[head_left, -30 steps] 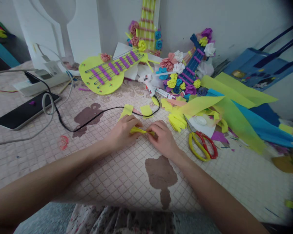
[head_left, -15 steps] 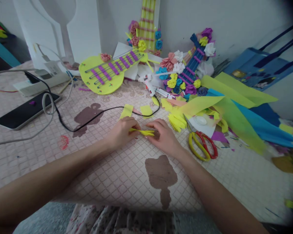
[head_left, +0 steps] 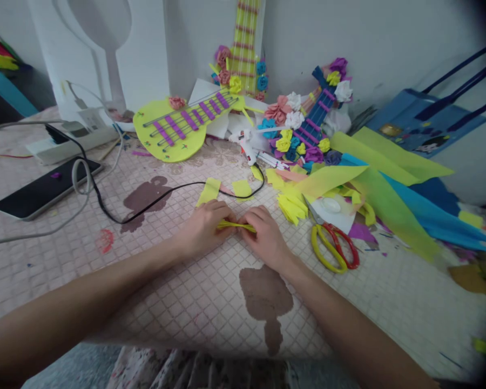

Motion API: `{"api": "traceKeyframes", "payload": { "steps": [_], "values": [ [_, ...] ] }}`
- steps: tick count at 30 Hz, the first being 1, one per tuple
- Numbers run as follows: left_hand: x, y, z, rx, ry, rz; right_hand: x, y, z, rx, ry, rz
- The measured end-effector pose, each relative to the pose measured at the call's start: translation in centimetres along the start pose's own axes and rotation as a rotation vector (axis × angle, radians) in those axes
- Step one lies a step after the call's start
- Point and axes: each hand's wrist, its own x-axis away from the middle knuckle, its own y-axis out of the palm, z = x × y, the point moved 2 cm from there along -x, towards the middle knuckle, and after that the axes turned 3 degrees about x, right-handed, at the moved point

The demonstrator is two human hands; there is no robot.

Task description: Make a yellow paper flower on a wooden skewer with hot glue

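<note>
Between my hands is a narrow bundle of yellow paper [head_left: 238, 224]. My left hand [head_left: 206, 227] is closed on its left end. The fingers of my right hand [head_left: 265, 235] pinch its right end, close beside the left fingertips. Two flat yellow paper pieces, one a strip [head_left: 209, 192] and one a small square [head_left: 242, 188], lie just beyond my hands. To the right is a pile of cut yellow paper [head_left: 292, 208]. Scissors [head_left: 335, 246] with yellow and red handles rest right of my right hand.
A glue gun [head_left: 246, 146] with a black cord [head_left: 157, 197] lies ahead. Behind stand a yellow paper guitar [head_left: 170, 132] and a blue one [head_left: 318, 116] with paper flowers. A dark tablet-like object [head_left: 44, 186] lies left; a blue bag [head_left: 429, 121] is back right.
My right hand has moved left and closed its fingers on the right end of the yellow bundle, so both hands are now nearer together. The camera view has shifted slightly.
</note>
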Motion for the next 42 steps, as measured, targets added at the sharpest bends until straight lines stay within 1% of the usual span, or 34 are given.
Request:
{"api": "traceKeyframes", "payload": {
  "steps": [3,8,13,15,17,18,20,21,22,23,24,26,28,31,34,36,42],
  "values": [
    [0.0,0.0,-0.1,0.027,-0.013,-0.002,0.0,-0.1,-0.1,-0.017,0.002,0.008],
    [-0.1,-0.1,-0.5,0.132,-0.064,0.003,0.0,-0.3,0.1,-0.062,0.012,0.012],
    [-0.1,-0.1,-0.6,0.152,-0.105,0.008,0.0,-0.2,-0.2,-0.112,0.029,0.035],
    [-0.1,-0.3,-0.5,0.179,-0.133,0.029,-0.2,-0.7,-0.1,-0.153,0.006,0.042],
    [-0.2,-0.7,-0.5,0.221,-0.195,0.035,-0.7,-2.4,0.8,-0.168,-0.002,0.092],
    [-0.3,-0.9,-0.4,0.249,-0.236,0.030,-0.8,-3.8,1.8,-0.144,0.015,0.144],
    [-0.4,-1.2,-0.3,0.330,-0.320,0.012,-0.7,-7.3,4.8,-0.017,0.127,0.301],
    [-0.5,-1.3,-0.3,0.383,-0.355,0.004,-0.3,-9.3,6.6,0.082,0.222,0.374],
    [-0.5,-1.3,-0.3,0.439,-0.387,0.001,0.3,-11.2,8.6,0.190,0.359,0.429],
    [-0.5,-1.3,-0.3,0.494,-0.416,0.002,1.0,-12.7,10.5,0.289,0.486,0.403],
    [-0.5,-1.2,-0.3,0.541,-0.443,0.004,1.9,-13.8,12.2,0.367,0.590,0.315],
    [-0.5,-1.0,-0.3,0.605,-0.495,0.009,3.4,-14.9,14.7,0.383,0.646,0.193],
    [-0.4,-0.9,-0.3,0.643,-0.532,0.016,4.5,-14.5,16.0,0.370,0.645,0.072],
    [-0.5,-1.0,-0.3,0.672,-0.562,0.026,5.0,-12.8,16.6,0.391,0.637,-0.026],
    [-0.4,-1.1,-0.4,0.686,-0.576,0.025,4.8,-11.9,16.6,0.449,0.649,-0.053],
    [-0.4,-1.1,-0.4,0.700,-0.572,0.026,4.7,-12.0,16.5,0.487,0.652,-0.059],
    [-0.3,-1.1,-0.4,0.706,-0.544,0.017,4.4,-13.6,16.3,0.550,0.598,-0.034]
  ]
}}
